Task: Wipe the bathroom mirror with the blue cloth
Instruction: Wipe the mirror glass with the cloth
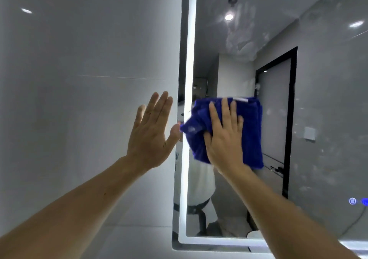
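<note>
Near the mirror's left edge: you stand close, both arms raised toward the wall.
Wall: pale grey tiles (79,79) fill the left side.
Left hand: your left hand (153,131) is flat, fingers straight and together, holding nothing. It sits on or just off the wall beside the mirror's left edge; actual contact cannot be told.
Lit border: a bright white light strip (191,59) runs down the mirror's left edge and along its bottom edge.
Mirror: the bathroom mirror (328,99) fills the right side, reflecting a ceiling, a lamp and a dark-framed door.
Blue cloth: the bunched blue cloth (253,131) is against the glass, near the left edge at about mid-height.
Right hand: your right hand (225,137) lies spread on the cloth, fingers straight, pressing it to the glass.
Smears: a cloudy handprint (243,35) marks the upper glass; faint spots dot the right part.
Progress: the wipe looks mid-way at most; the upper and right areas seem still to do.
</note>
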